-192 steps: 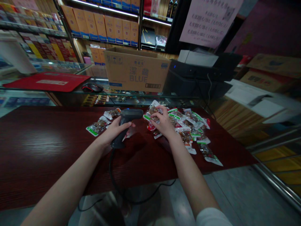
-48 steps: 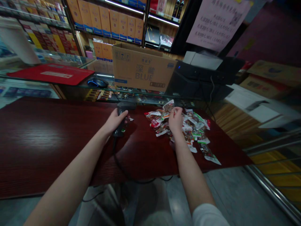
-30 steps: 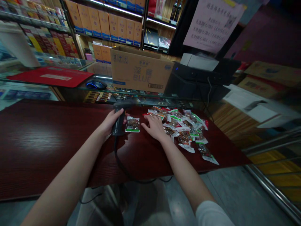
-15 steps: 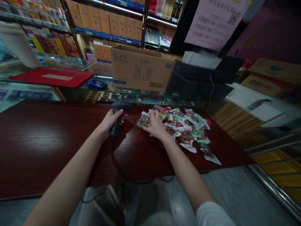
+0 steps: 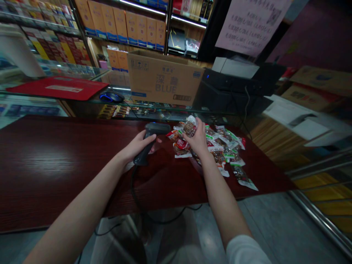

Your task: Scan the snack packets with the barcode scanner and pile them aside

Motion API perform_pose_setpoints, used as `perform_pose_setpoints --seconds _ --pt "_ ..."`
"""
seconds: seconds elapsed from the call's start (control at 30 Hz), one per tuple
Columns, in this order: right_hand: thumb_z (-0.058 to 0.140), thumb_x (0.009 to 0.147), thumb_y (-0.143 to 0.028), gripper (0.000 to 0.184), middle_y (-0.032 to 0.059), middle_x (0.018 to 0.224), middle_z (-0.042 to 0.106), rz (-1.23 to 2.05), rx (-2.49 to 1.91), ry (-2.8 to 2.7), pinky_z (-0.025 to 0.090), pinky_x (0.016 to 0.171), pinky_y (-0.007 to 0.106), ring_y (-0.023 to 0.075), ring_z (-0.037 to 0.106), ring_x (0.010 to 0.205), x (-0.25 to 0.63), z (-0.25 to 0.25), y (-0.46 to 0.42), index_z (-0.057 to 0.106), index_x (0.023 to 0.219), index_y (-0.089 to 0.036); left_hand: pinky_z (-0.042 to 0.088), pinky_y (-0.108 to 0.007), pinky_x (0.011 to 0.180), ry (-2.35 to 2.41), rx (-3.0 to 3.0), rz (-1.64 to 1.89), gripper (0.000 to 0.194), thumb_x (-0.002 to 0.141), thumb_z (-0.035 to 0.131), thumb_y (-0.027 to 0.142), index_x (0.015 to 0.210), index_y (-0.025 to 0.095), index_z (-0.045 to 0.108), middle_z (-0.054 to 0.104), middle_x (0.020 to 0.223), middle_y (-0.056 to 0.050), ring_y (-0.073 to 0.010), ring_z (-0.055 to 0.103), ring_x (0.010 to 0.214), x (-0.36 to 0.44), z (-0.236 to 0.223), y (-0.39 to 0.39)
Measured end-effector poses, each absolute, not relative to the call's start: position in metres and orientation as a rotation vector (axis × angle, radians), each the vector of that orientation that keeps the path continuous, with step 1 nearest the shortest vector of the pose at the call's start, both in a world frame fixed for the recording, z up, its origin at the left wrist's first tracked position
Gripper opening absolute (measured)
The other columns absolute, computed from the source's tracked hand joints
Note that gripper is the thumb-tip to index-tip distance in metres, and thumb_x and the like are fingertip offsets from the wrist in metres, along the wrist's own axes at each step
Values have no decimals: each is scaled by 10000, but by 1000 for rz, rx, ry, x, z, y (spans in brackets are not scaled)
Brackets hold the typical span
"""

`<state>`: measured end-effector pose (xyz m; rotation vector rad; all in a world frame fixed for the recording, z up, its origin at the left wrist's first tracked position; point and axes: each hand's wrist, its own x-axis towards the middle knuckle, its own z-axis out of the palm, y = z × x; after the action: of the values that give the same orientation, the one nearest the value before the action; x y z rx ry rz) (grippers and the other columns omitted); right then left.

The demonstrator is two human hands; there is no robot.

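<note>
**Scanner raised, one packet up, a heap of snacks beside it**

At the left of the dark red counter [image 5: 55, 161], your left hand [image 5: 137, 146] was clenched around the grip of the black barcode scanner [image 5: 150, 141], its head tipped toward the right and its cable [image 5: 134, 194] trailing off the near edge of the counter. Just beside the scanner's head, your right hand [image 5: 198, 141] pinched a single snack packet [image 5: 189, 127] at its top, lifted clear of the counter and held close in front of the scanner, the two near but not touching. Under and to the right of that hand lay the pile of snack packets [image 5: 224, 150], loose and overlapping, with a few strays reaching toward the counter's near right edge. No separate group of packets lay to the left of the scanner, so the pictures did not show how many, if any, had been dealt with; judging by the size of the heap, most of the work appeared to remain. Behind the counter stood a glass case with a computer mouse [image 5: 111, 97] and a cardboard box [image 5: 165, 79] on it.
</note>
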<state>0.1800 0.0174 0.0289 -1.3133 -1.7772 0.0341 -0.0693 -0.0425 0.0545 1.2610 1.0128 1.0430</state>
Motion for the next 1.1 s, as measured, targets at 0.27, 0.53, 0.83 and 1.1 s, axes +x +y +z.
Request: perform_pose_setpoints --seconds 0.27,0.53,0.83,1.1 --pt "702 671 -200 770 157 1250 441 76 -1298 -1780 360 1061 473 285 456 1202 178 31 16 326 1341 -149 406 -211 446 981 1336 1000 341 797 606 496 857 167 539 548 551 21 -97 506 474 -60 49 -47" --pt "669 758 -442 715 174 1257 442 -19 -1394 -1835 376 994 512 331 446 1200 184 32 12 356 1341 -173 417 -225 452 1013 1275 1049 371 783 627 499 933 171 539 562 549 23 -108 505 466 -57 53 -49" --pt "601 806 -478 487 169 1282 493 27 -1394 -1756 290 1053 548 322 418 1237 177 33 0 541 1179 -171 524 -284 656 885 994 1242 293 799 568 380 985 172 479 688 892 -59 -146 645 719 -53 45 -44" --pt "690 728 -409 410 23 1021 654 1485 -785 -1444 467 966 398 192 621 998 103 34 -54 520 1069 -257 425 -353 1011 863 1226 1392 528 749 684 450 1140 237 398 566 1266 -81 -198 535 1194 -35 33 -51"
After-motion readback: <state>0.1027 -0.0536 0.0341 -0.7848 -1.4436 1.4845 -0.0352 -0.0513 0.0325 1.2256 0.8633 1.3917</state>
